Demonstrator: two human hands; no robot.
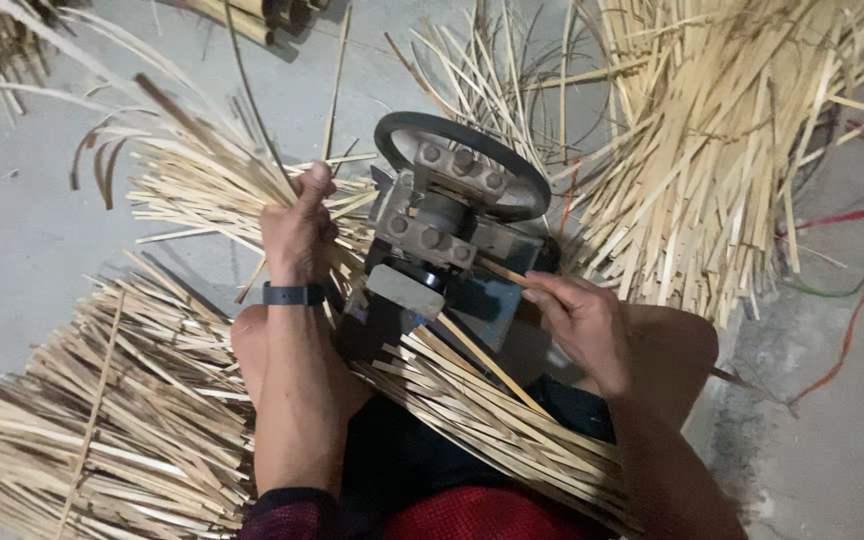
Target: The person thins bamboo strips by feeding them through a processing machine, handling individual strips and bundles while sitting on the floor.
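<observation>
My right hand (577, 325) pinches one bamboo strip (500, 272) lying lengthwise toward the splitting machine (442, 215) just up-left of it, while my left hand (297, 230) grips emerging strips (202, 185) beyond.

1. A craft workshop with work done on the bare concrete floor (22, 250).
2. Heaps of split bamboo strips (712, 150) lie left, right and far.
3. A small metal splitting machine (442, 220) stands in the middle.
</observation>
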